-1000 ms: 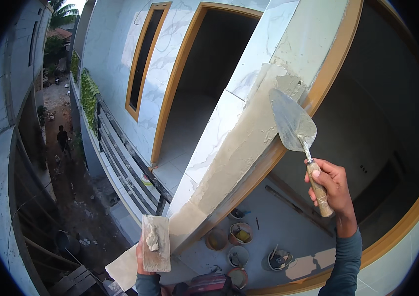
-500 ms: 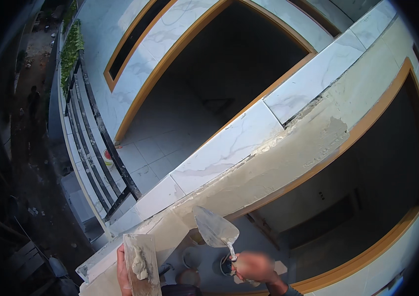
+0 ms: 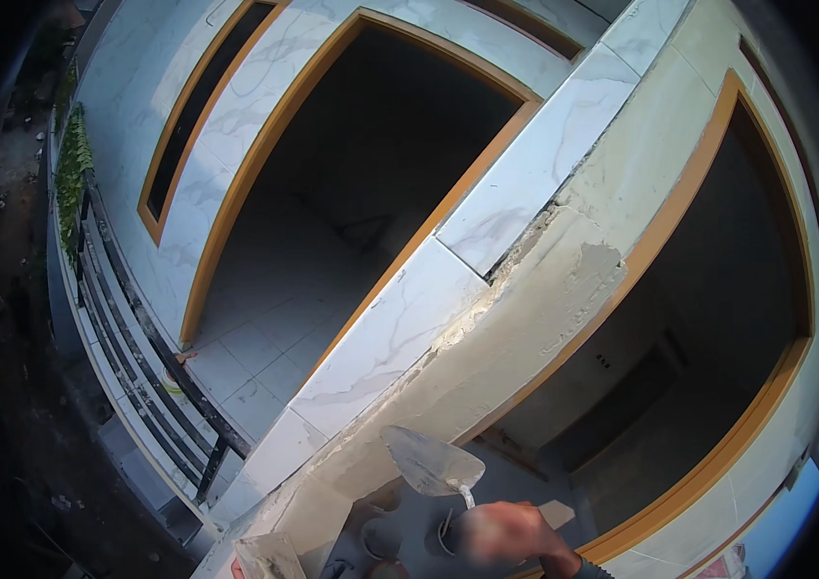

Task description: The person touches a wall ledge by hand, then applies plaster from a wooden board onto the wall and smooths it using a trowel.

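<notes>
My right hand [image 3: 506, 533] is closed round the handle of a pointed trowel [image 3: 431, 461]. The trowel's grey-smeared blade points up and left, just below the plastered strip [image 3: 515, 333] of the wall. At the bottom edge, my left hand [image 3: 237, 569] is barely in the picture, with a little of its fingers beside a flat rectangular plaster board [image 3: 269, 557]. Only the board's upper end shows; the rest is cut off. Above the strip runs a row of white marbled tiles [image 3: 390, 328], with a rough, broken plaster seam along their lower edge.
An orange-framed opening [image 3: 660, 207] lies right of the strip, and a second orange-framed doorway [image 3: 371, 39] beyond the tiles. Black railing bars [image 3: 144, 318] stand at left over a drop to the ground. Buckets [image 3: 380, 536] sit below, near the trowel.
The view has turned, shifting the wall left and down. The plaster board, with its mortar lump visible before, has sunk mostly out of the picture. My right hand still grips the trowel.
</notes>
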